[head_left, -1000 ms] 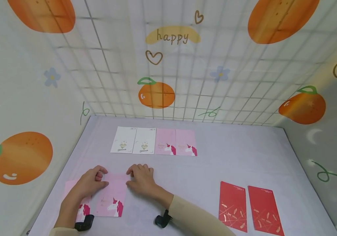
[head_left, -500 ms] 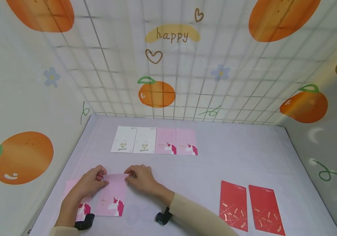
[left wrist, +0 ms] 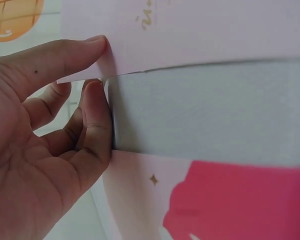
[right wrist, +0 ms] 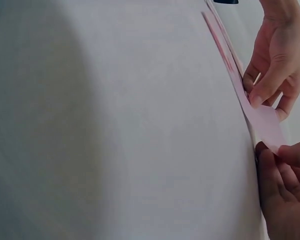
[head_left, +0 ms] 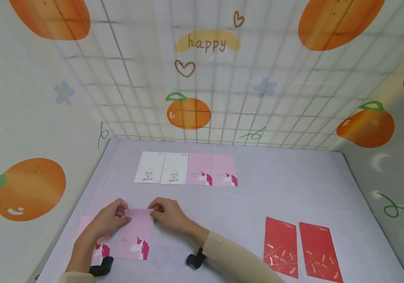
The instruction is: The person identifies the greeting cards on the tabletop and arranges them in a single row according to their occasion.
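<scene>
Both hands are at the far edge of a pink unicorn card [head_left: 134,232] on the near left of the table. My right hand [head_left: 169,213] pinches its far right corner between thumb and fingers. At the far left corner, my left hand [head_left: 107,220] has its thumb over the card and fingertips under it, as the left wrist view shows. That far end bends up from the table in the right wrist view, where the pink card [right wrist: 267,122] spans both hands. A second pink unicorn card [head_left: 102,251] lies to the left, partly hidden under the left hand and wrist.
Two white diamond cards [head_left: 148,167] and two pink unicorn cards [head_left: 200,169] form a row farther back. On the right lie two red cards [head_left: 281,247] with gold feather prints. Printed fabric walls [head_left: 219,98] bound the table's back and sides.
My right hand has shifted slightly left, and its thumb and fingers have come together on the card's far right corner. The left hand has stayed in nearly the same spot.
</scene>
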A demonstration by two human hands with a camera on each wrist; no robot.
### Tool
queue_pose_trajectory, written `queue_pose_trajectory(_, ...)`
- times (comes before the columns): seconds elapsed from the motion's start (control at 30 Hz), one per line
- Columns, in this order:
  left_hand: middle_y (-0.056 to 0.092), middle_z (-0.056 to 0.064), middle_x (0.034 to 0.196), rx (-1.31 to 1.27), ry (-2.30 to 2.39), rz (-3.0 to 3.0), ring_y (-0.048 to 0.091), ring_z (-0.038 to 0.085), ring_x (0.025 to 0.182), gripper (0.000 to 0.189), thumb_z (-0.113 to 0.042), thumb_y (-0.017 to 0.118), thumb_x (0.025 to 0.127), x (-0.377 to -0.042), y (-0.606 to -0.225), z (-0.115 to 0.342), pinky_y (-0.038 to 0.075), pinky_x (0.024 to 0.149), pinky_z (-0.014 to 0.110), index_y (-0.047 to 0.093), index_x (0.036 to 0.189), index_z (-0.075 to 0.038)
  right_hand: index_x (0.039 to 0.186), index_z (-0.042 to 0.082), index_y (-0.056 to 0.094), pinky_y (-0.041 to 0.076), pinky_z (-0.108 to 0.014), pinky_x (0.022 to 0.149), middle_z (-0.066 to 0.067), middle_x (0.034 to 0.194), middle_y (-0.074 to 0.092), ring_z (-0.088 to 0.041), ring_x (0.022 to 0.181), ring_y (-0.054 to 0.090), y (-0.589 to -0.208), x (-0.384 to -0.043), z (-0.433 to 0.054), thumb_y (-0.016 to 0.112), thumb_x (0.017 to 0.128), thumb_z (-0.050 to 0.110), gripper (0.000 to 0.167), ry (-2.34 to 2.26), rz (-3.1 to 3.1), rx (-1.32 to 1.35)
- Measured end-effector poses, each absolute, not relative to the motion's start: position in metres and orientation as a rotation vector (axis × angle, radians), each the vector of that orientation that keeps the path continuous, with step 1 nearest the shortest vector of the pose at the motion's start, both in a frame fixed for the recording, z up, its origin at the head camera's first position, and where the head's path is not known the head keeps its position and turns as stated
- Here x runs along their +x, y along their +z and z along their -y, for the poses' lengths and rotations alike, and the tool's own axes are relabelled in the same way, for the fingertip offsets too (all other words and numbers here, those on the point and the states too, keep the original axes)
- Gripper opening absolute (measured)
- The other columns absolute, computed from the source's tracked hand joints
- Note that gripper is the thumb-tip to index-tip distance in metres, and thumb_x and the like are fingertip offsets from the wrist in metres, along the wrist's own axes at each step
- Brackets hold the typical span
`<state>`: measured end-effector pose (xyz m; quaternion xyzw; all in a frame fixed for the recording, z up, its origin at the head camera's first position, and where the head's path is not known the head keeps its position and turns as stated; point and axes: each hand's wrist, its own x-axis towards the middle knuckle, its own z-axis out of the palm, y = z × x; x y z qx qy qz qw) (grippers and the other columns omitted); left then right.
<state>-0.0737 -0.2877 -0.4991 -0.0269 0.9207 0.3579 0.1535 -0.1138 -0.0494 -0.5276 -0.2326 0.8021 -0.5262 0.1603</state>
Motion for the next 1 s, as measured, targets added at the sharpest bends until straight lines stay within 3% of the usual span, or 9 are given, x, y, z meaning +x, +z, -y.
queue_pose_trajectory(0.43,0.059,0.008,0.101,-0.089,1.08,-2.619,0.055,0.027,0.094,0.034,-0.016,0.076,0.088,-0.0709,-0.498,0.2881,0.051,0.078,0.039,0.054,0.114,-0.009,0.102,0.011,0.072,0.052,-0.019,0.066,0.008,0.08,0.065,-0.004,0.067,0.062,-0.5293,-0.1112,0.0511,0.068,0.093,0.005,0.011,-1.623,-2.186,-0.549)
queue_pose_trajectory(0.67,0.061,0.011,0.108,-0.1,1.122,-2.583,0.058,0.026,0.094,0.042,-0.016,0.076,0.089,-0.0705,-0.4941,0.2868,0.055,0.079,0.041,0.053,0.123,-0.007,0.103,0.006,0.07,0.057,-0.023,0.062,0.001,0.083,0.066,-0.012,0.067,0.067,-0.5277,-0.1087,0.0498,0.066,0.094,0.002,0.011,-1.706,-2.068,-0.468)
queue_pose_trajectory(1.0,0.062,0.016,0.118,-0.156,1.303,-2.403,0.065,0.027,0.097,0.054,-0.028,0.075,0.09,-0.0705,-0.4908,0.2901,0.057,0.082,0.041,0.05,0.134,-0.008,0.103,0.007,0.069,0.057,-0.025,0.061,0.002,0.081,0.065,-0.014,0.065,0.069,-0.5315,-0.1093,0.0485,0.067,0.094,0.004,0.01,-1.745,-2.041,-0.384)
